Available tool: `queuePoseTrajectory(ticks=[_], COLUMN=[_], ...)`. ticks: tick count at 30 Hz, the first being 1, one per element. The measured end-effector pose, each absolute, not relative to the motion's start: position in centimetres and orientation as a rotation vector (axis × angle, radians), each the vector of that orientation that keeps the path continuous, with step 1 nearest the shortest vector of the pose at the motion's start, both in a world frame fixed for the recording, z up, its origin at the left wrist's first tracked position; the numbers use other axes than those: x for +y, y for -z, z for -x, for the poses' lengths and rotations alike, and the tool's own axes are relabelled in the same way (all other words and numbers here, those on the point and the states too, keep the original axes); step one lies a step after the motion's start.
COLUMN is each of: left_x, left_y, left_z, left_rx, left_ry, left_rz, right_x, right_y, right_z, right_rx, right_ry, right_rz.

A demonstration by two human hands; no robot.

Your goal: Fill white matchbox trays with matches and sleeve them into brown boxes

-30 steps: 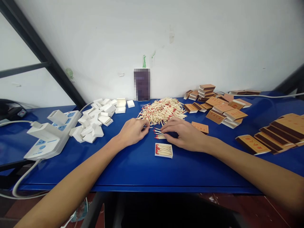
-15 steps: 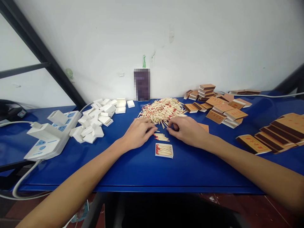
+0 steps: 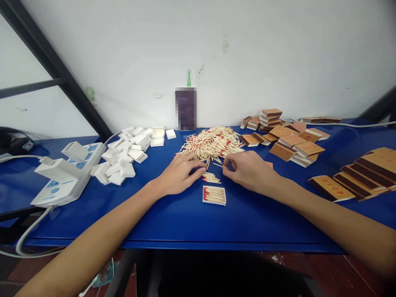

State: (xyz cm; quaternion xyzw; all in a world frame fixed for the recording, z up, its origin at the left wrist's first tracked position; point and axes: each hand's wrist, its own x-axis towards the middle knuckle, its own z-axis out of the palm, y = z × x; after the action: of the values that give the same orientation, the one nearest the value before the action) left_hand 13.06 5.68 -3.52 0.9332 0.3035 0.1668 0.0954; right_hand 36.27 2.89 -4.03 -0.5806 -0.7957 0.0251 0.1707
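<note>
On the blue table (image 3: 185, 225), near the front edge, a filled tray (image 3: 214, 195) of red-tipped matches, open-topped and flat, touched by neither hand. Just behind the tray, a small bundle of matches (image 3: 210, 178), side by side, heads to the left, parted from the tray by a narrow strip of blue. Left of the tray and a little behind it, the left hand (image 3: 181, 175), palm down, fingers (image 3: 198, 170) stretched out and loosely spread, gripping nothing, tips just beside the left end of the bundle and among stray sticks; touching the bundle or only close to it, impossible to tell. Right of the tray and behind it, the right hand (image 3: 249, 170), knuckles up, fingers curled in, thumb and forefinger tips drawn together just above the table; one loose match just off those tips toward the left, pinched or merely near, not clear from this view. Bundle between the two sets of fingertips, nearer the left ones. Farther behind the tray, the big loose pile of matches (image 3: 213, 142), its near edge reaching the fingertips of both hands. Well left of the tray, a heap of white empty trays (image 3: 125, 154), and beyond that a white power strip (image 3: 66, 173). Well right of the tray and behind, scattered brown sleeves (image 3: 289, 142); far right, rows of closed boxes (image 3: 365, 171).
</note>
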Motion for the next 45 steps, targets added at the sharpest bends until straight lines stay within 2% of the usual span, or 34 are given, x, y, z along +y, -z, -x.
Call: queuePoseTrajectory(ticks=[5,18,31,45], left_x=[5.6,5.8,6.1,6.0], left_y=[3.6,3.4,3.7,3.5], left_z=[-12.9,-12.8,-12.7,-12.7], left_rx=[0.899,0.854,0.925,0.828], left_ry=[-0.47,-0.531,-0.454,-0.421], left_rz=[-2.808,-2.82,-2.893,-2.901], right_x=[3.1,2.3,2.3,2.9], right_y=[4.3,4.0,3.8,3.3], right_z=[-36.3,-35.4,-35.5,-36.4], right_rx=[-2.297,-2.263,-2.443,-2.467], right_ry=[-0.092,-0.506,-0.388,-0.63], right_rz=[1.641,1.386,1.253,1.181])
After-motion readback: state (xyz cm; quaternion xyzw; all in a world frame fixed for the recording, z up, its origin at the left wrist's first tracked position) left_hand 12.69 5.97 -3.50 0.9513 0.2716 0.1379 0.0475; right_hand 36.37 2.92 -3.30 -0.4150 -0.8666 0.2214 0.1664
